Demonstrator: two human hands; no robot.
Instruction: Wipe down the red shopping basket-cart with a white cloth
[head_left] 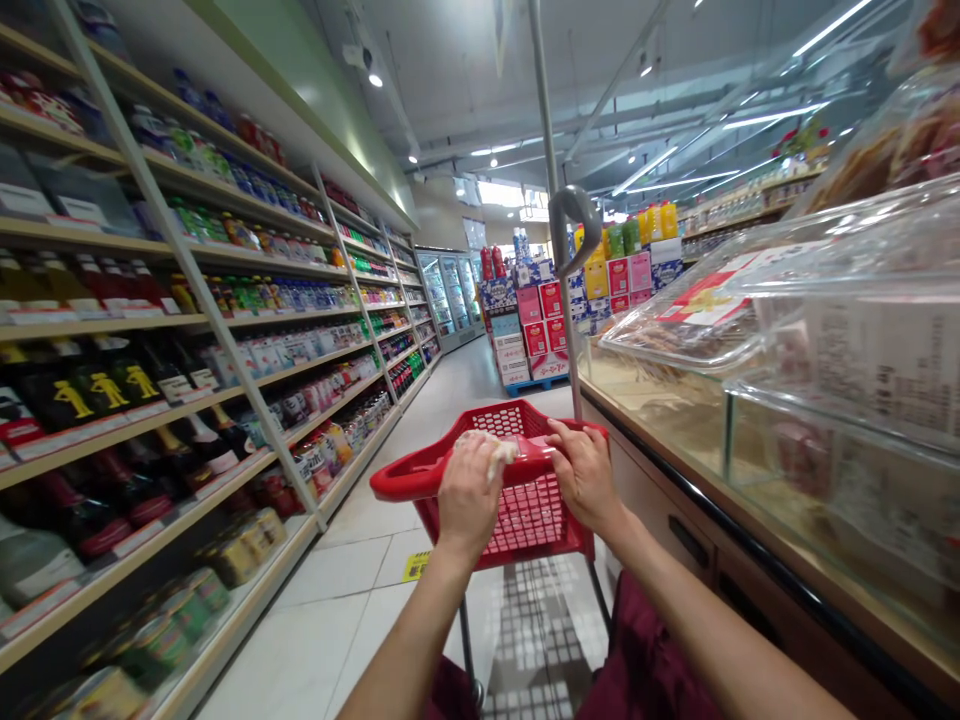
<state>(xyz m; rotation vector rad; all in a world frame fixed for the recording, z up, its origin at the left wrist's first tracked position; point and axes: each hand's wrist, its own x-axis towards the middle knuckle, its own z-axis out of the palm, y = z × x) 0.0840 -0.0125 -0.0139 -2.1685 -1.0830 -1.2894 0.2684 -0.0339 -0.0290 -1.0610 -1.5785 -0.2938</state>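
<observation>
The cart handle [409,483] is presenting smooth, glossy plastic; the basket [525,520] is showing perforated plastic. Under the left hand's fingers [469,466], the wad [501,455] is looking soft, crumpled and matt; I am not distinguishing cloth from paper. Near me, the lidded boxes [694,315] are displaying clear, glossy plastic above a counter [651,408] with transparent, glossy panels. The pole [547,110] is appearing as smooth metal, the cartons [531,338] as printed cardboard. The floor [330,640] is exhibiting smooth tile; the garment [652,650] is showing matt cloth.
</observation>
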